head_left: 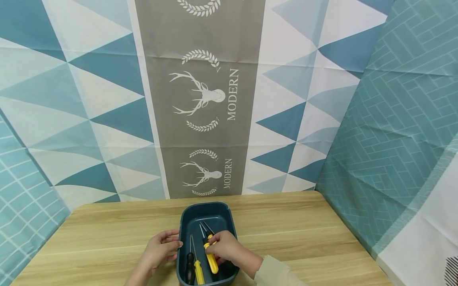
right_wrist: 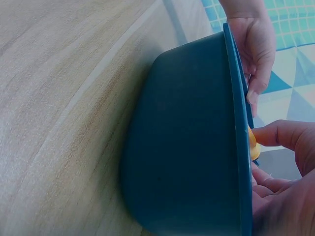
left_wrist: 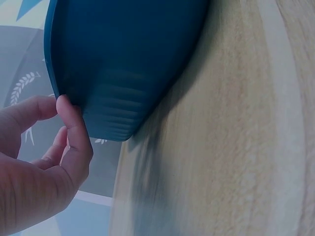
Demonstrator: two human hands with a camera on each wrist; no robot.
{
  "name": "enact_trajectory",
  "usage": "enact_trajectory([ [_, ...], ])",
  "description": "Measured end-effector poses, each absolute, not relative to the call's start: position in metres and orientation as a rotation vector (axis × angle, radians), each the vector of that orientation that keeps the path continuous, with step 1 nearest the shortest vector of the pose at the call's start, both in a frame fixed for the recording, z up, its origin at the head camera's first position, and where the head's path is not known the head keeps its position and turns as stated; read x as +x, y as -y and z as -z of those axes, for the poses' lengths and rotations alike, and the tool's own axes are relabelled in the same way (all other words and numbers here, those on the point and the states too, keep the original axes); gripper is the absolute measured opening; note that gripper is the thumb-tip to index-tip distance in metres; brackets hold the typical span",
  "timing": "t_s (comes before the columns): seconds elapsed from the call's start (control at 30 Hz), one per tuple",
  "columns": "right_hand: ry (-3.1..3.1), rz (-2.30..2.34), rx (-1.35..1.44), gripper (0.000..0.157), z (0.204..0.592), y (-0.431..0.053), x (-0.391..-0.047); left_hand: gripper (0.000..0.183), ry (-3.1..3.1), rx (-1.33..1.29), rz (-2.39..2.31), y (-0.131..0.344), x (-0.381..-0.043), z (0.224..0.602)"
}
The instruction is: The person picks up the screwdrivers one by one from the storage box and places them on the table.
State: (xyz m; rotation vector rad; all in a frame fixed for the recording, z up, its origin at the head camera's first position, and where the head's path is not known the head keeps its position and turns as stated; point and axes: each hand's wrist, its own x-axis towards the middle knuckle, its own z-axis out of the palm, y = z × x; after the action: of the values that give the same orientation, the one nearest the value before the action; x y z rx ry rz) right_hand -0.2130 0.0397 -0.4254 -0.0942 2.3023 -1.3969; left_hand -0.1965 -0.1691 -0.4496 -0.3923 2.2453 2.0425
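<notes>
A dark blue plastic bin (head_left: 205, 211) sits on the table, with several screwdrivers lying inside. My left hand (head_left: 161, 249) pinches its left rim, thumb and finger meeting at the edge in the left wrist view. Over the bin's right side, my right hand (head_left: 229, 248) reaches in and grips a yellow-and-black screwdriver (head_left: 212, 263) by its handle. Another yellow-and-black screwdriver (head_left: 210, 237) lies close beside it, partly hidden by the fingers. To the left rest a black-handled screwdriver (head_left: 190, 269) and one with a plain yellow handle (head_left: 198, 273).
The bin stands on a wood-grain table (head_left: 286, 230), near its front. Behind the table hangs a patterned cloth (head_left: 200, 139) with deer prints. A teal cloth (head_left: 397, 139) borders the right side, and a tiled pattern (head_left: 25, 206) the left.
</notes>
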Motion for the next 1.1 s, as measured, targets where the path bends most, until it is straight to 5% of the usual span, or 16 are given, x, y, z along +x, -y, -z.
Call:
enact_trajectory([
  [1.1,-2.303,1.397,-0.108,0.021,0.415,-0.054,-0.213,0.05,-2.239,-0.39,-2.035,0.17,-0.196,0.449],
])
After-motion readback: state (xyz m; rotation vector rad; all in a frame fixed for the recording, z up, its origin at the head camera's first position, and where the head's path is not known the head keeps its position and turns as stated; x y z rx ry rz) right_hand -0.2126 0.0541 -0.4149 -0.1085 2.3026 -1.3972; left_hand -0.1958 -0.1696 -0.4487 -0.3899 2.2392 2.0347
